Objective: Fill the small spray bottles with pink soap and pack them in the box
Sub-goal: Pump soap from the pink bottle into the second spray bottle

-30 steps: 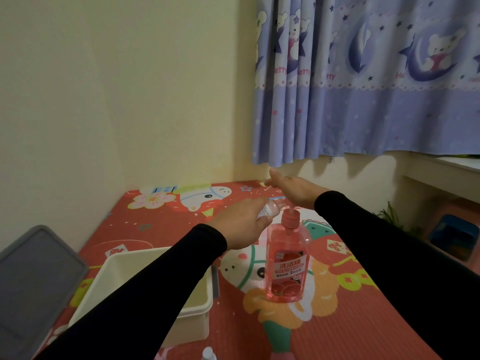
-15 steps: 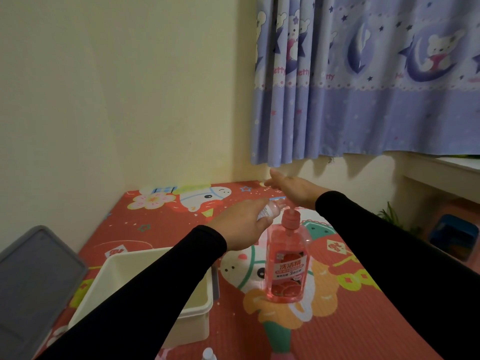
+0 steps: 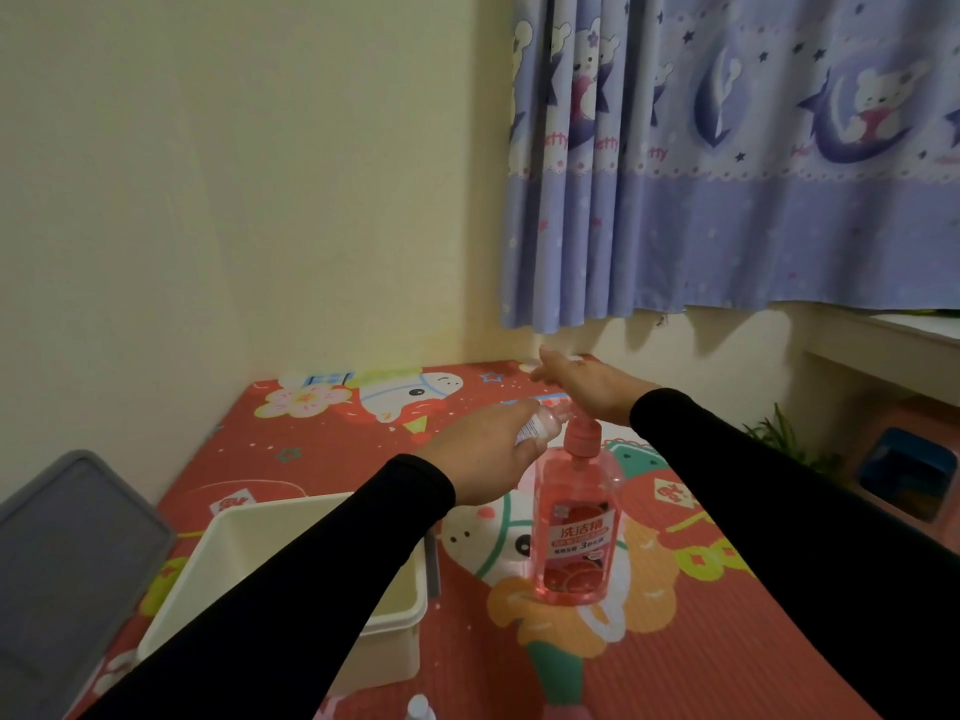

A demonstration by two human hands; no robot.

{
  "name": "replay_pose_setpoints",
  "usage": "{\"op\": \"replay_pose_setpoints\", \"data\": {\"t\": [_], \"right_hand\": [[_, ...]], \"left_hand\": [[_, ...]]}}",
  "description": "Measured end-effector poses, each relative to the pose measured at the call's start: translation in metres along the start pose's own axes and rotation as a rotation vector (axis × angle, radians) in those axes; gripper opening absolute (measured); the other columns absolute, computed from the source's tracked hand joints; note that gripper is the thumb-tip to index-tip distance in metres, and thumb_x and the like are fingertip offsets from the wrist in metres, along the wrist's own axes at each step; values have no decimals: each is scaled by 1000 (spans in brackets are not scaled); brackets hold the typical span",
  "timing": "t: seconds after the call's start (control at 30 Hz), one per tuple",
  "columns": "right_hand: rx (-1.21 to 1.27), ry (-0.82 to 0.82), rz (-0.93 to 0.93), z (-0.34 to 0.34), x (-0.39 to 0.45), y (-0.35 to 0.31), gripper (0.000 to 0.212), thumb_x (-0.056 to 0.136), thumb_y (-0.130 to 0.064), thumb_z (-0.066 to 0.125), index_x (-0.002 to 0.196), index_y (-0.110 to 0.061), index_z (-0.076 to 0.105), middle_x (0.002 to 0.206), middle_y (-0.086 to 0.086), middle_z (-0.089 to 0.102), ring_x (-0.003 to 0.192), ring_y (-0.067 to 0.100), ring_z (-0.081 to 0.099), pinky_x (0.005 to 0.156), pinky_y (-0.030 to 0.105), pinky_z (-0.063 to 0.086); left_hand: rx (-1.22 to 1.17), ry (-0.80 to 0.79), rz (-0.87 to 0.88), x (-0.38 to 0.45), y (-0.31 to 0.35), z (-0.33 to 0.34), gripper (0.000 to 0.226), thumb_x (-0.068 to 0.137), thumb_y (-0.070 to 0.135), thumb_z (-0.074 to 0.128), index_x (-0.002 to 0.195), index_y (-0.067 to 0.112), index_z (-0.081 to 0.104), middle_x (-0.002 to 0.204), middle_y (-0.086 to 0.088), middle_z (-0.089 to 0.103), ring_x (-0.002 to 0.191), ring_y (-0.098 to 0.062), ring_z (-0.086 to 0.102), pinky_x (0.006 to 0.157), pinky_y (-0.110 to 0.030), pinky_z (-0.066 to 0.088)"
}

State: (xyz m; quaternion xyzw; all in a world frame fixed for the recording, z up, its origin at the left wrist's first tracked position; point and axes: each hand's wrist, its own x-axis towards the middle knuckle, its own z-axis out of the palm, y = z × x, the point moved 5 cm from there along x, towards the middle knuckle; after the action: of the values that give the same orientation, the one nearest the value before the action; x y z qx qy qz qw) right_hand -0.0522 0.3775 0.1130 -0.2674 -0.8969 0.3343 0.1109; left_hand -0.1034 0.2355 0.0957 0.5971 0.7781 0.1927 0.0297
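My left hand (image 3: 483,452) grips the small clear plastic spray bottle (image 3: 540,424), its mouth at the spout, while my flat right hand (image 3: 589,384) presses the pump of the tall pink soap bottle (image 3: 575,532). The cream plastic box (image 3: 311,543) waits just beside it.

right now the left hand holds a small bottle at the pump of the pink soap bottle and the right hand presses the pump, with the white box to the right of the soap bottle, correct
One thing is off: the white box sits to the left of the soap bottle, not the right. The head view shows it. The rest stands: the left hand holds the small bottle at the pump, and the right hand presses the pump.
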Motion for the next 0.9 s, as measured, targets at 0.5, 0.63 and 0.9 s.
{"op": "replay_pose_setpoints", "data": {"t": [0.5,0.63,0.9], "right_hand": [[-174,22,-35,3,-3,1,56,104,-43,13,149,-16,35,155,6,32,143,20,30,113,27,18],[-90,65,-4,-9,1,1,79,91,-69,10,144,-22,42,153,4,37,142,21,33,118,41,22],[0,74,19,4,-7,3,55,105,-41,21,148,-9,31,155,10,31,143,26,27,115,34,19]], "left_hand": [[9,-27,-6,0,-2,6,39,103,42,35,134,20,42,129,-5,54,110,-22,51,82,-27,34],[13,3,-12,2,2,-5,40,102,41,37,137,22,41,133,-5,52,114,-22,51,83,-28,34],[36,-20,-1,0,-2,8,43,103,39,36,140,18,38,140,-8,48,126,-24,45,86,-26,30]]}}
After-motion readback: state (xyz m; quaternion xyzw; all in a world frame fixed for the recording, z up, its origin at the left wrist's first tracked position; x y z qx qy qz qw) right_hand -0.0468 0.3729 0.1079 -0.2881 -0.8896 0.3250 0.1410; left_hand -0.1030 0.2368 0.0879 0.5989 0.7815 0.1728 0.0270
